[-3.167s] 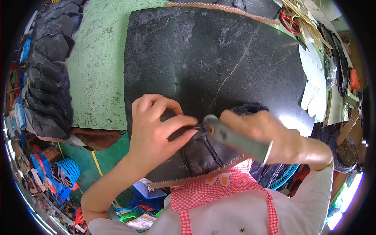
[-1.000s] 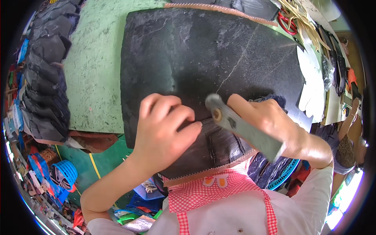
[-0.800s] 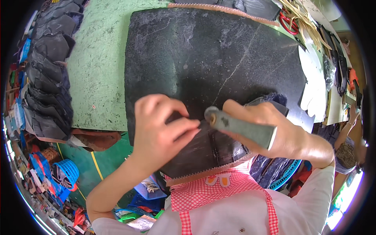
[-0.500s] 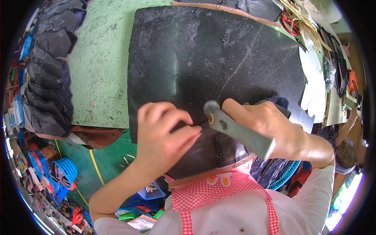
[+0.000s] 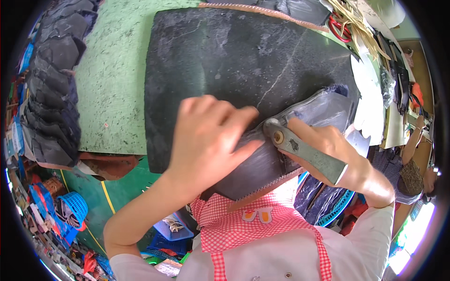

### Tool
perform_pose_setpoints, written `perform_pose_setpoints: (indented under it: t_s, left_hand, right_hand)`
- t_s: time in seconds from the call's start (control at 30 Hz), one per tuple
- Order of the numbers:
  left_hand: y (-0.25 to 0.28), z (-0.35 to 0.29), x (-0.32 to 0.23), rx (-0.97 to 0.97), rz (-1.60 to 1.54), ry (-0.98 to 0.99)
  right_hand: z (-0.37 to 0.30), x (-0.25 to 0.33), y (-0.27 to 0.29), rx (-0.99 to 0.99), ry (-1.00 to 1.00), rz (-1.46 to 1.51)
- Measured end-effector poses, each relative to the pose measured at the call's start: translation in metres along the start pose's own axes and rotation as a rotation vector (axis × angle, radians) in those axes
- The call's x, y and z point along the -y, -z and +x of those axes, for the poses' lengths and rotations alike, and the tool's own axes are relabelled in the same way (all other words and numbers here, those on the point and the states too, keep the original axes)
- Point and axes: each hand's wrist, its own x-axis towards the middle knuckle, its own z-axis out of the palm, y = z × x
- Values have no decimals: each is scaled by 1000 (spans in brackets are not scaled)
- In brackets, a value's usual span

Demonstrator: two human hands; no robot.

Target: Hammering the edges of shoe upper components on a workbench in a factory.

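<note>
My right hand (image 5: 328, 145) is closed around a hammer (image 5: 307, 152) with a grey metal head, a rounded face and a long flared end. The hammer lies over a dark leather-like piece (image 5: 323, 105) with a fuzzy blue edge and a brown zigzag-cut strip (image 5: 267, 191) along its near side. Beneath is a large black slab (image 5: 225, 61), scuffed and scratched. My left hand (image 5: 211, 136) hovers at the piece's left part, thumb and forefinger apart and slightly blurred; whether it touches the piece is unclear.
Overlapping dark pieces (image 5: 49, 93) line the left side of the pale green tabletop (image 5: 112, 84). Red-handled scissors (image 5: 338, 28) and pale strips (image 5: 358, 28) lie at the far right, near white sheets (image 5: 368, 100). Blue baskets (image 5: 74, 206) stand below. Another person (image 5: 408, 182) sits at right.
My left hand has opened and moved up and right. The hammer has shifted right and slightly nearer. More of the dark piece shows on the slab, its brown strip turned.
</note>
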Motion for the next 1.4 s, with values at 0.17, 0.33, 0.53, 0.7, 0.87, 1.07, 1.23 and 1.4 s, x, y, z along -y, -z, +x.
perform_pose_setpoints:
  t_s: [0.17,0.33,0.53,0.7,0.87,1.07,1.23,1.4]
  left_hand:
    - [4,-16,12,63,-78,13]
    - [7,-20,-1,51,111,-126]
    - [25,-9,3,163,76,-26]
    - [25,-26,11,104,167,-164]
    - [39,-19,20,192,-14,57]
    - [37,-32,15,114,139,-108]
    - [31,-46,11,113,68,-26]
    - [32,-51,7,107,154,-118]
  right_hand:
    - [13,-3,4,-169,186,117]
    - [19,4,4,61,129,-34]
    - [17,14,-1,193,13,-22]
    - [27,9,-1,2,127,-3]
    - [25,19,-10,108,87,29]
    - [24,17,-19,147,154,104]
    - [29,23,-14,124,71,131]
    - [18,26,-25,77,188,-27]
